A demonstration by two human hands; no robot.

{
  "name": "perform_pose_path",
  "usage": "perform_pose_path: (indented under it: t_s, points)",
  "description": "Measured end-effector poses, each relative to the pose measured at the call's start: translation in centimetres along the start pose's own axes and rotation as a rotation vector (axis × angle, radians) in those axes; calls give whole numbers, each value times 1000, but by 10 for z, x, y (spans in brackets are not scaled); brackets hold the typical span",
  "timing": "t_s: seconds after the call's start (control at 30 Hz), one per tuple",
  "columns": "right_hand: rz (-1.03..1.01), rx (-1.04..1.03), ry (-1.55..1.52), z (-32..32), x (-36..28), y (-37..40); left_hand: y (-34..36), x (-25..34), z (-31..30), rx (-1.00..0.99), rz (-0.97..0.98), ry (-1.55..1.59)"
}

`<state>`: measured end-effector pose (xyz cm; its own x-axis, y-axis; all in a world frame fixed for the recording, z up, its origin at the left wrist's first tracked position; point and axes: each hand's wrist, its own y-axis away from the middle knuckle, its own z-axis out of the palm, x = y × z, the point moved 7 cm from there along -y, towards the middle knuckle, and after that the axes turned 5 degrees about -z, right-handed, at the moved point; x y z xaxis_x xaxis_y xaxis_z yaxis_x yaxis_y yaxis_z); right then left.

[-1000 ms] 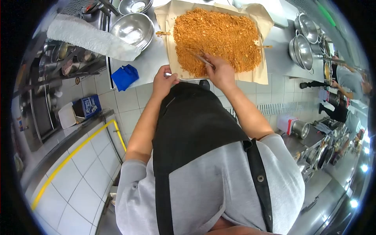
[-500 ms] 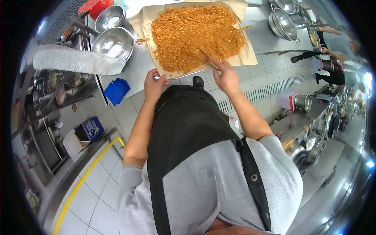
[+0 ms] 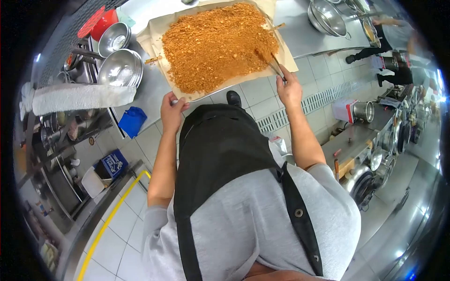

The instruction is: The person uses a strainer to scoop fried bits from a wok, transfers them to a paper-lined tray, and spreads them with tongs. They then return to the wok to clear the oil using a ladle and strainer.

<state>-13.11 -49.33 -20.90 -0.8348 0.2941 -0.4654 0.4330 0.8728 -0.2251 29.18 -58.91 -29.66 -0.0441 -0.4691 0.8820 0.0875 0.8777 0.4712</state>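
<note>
Orange-brown crumbly food (image 3: 215,44) lies spread over parchment paper (image 3: 149,35) on a metal tray (image 3: 220,92) at the counter's edge. At the tray's near left corner, my left hand (image 3: 172,111) pinches the rim with thumb and fingers. My right hand (image 3: 289,89) is closed on the handle of a thin utensil (image 3: 276,61), whose far end reaches into the crumbs near the right side. Its tip is partly hidden by the food.
Metal bowls (image 3: 119,70), a red bowl (image 3: 104,24), a white towel (image 3: 84,98) and a blue cloth (image 3: 132,122) are on the left. Metal strainers (image 3: 326,18) stand at the right. Another person (image 3: 391,44) is at the far right.
My right hand and the utensil have moved right across the crumbs, toward the tray's right side. The view has shifted, and my left hand still holds the near left corner.
</note>
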Motion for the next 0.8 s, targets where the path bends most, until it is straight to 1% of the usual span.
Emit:
perform_pose_path:
  t_s: [0.07,0.17,0.33,0.4,0.57,0.63,0.67,0.73,0.77,0.8]
  points:
    - [21,-4,-8,2,17,-8,-2,-4,-1,4,5,4]
    - [25,1,-40,3,26,-14,0,-1,0,24,-7,14]
    - [36,0,-134,1,25,-5,-1,-4,3,63,-28,42]
    - [-57,-31,-138,1,15,1,0,-5,2,67,-37,69]
    - [-41,-81,-129,-5,11,5,2,-1,4,81,-28,74]
    - [-27,-12,-228,-16,-8,3,7,-3,2,96,-32,59]
    - [-31,-13,-233,-14,-18,-2,5,-4,3,90,-46,77]
    - [-60,-31,-276,4,-42,-15,1,-2,1,90,-55,89]
    - [-47,-7,-383,26,-45,-20,1,-2,2,67,-72,74]
    - [-44,-2,-385,40,-58,-19,0,-2,5,38,-86,61]
